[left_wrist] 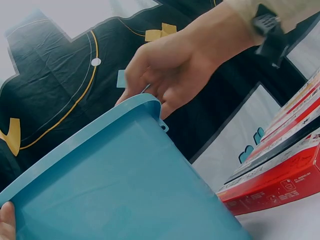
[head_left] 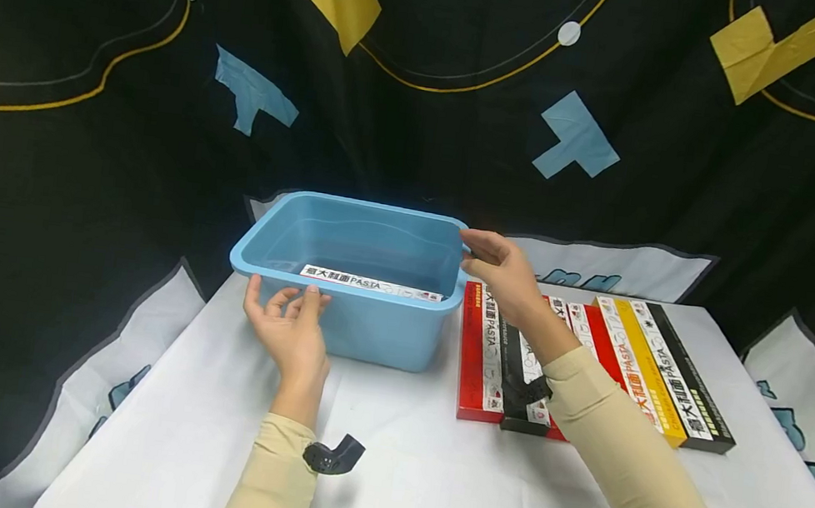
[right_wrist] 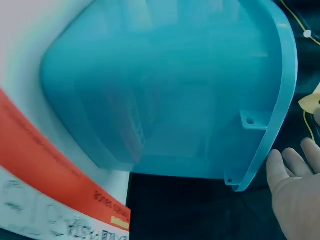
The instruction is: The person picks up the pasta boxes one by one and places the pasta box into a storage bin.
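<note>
A light-blue plastic bin [head_left: 361, 328] stands on the white table, its mouth facing up. Inside, along the near wall, lies a pasta box [head_left: 371, 283] with a white printed face; most of it is hidden. My left hand [head_left: 290, 337] is at the bin's front wall, loosely bent fingers just under the rim. At the right end of the rim, my right hand [head_left: 503, 277] has its fingertips against the edge. The left wrist view shows the right hand [left_wrist: 172, 67] at the bin's corner. In the right wrist view, its fingers [right_wrist: 275, 172] look loosely extended beside the rim.
Several long pasta boxes in red [head_left: 472, 362], black [head_left: 695, 383] and yellow [head_left: 641, 356] lie side by side to the bin's right, partly under my right forearm. A dark cloth [head_left: 419, 155] with yellow and blue tape hangs behind the white table [head_left: 420, 473].
</note>
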`<state>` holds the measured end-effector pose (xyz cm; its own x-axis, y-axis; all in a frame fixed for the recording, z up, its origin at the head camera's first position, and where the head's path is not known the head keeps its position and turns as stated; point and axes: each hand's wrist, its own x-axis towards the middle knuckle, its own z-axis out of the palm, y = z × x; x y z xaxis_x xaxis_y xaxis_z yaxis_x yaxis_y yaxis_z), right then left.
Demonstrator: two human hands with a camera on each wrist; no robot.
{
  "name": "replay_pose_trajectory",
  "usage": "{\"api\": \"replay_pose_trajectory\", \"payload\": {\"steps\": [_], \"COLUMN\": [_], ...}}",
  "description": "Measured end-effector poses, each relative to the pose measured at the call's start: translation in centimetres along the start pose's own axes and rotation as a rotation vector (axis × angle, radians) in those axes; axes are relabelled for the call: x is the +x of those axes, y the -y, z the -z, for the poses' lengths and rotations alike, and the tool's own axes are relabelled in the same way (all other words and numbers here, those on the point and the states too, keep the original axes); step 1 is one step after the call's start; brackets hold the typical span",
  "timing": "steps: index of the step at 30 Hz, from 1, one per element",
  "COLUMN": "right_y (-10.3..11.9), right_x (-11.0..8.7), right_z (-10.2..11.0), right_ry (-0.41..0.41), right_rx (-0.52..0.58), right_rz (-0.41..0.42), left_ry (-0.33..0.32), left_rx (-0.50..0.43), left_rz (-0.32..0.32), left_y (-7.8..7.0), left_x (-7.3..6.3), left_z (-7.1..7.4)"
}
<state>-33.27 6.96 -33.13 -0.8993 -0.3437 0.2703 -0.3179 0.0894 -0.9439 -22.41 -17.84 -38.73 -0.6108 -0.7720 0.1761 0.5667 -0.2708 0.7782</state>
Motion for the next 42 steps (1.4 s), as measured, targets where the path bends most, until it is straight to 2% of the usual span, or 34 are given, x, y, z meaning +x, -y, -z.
{"api": "replay_pose_trajectory", "payload": {"steps": [6, 12, 17, 20, 23, 30, 36, 39, 42], "right_y": [-0.7, -1.4, -2.0, -1.9, -1.7, -1.5, -2.5, -3.3, -3.9], "right_x": [-3.1, -5.8, -7.5, -8.5, -9.7, -12.4, -14.4, -15.4, -16.3], "right_z": [1.5, 3.1, 4.3, 5.1, 6.0, 8.6, 10.1, 11.2, 12.7], "right_ry": [-0.034, -0.079, -0.056, -0.057, -0.093, -0.227, -0.338, -0.397, -0.468], "right_rx": [0.036, 0.026, 0.034, -0.010, -0.097, -0.273, -0.406, -0.476, -0.545], "right_rz": [0.040, 0.082, 0.116, 0.105, 0.078, 0.044, 0.003, -0.040, -0.130], "left_ry": [0.000, 0.000, -0.015, -0.028, -0.030, -0.015, -0.020, -0.019, -0.013], "left_rx": [0.005, 0.029, 0.029, 0.032, 0.046, 0.030, 0.028, 0.033, 0.033], "left_rz": [0.001, -0.002, 0.012, 0.011, 0.015, 0.039, 0.037, 0.039, 0.043], "left_y": [0.2, 0.2, 0.1, 0.2, 0.2, 0.2, 0.2, 0.2, 0.2], "left_x": [-0.1, -0.1, 0.0, 0.1, 0.2, 0.3, 0.4, 0.4, 0.3], "left_z": [0.0, -0.1, 0.2, 0.3, 0.3, -0.3, -0.3, -0.2, -0.2]}}
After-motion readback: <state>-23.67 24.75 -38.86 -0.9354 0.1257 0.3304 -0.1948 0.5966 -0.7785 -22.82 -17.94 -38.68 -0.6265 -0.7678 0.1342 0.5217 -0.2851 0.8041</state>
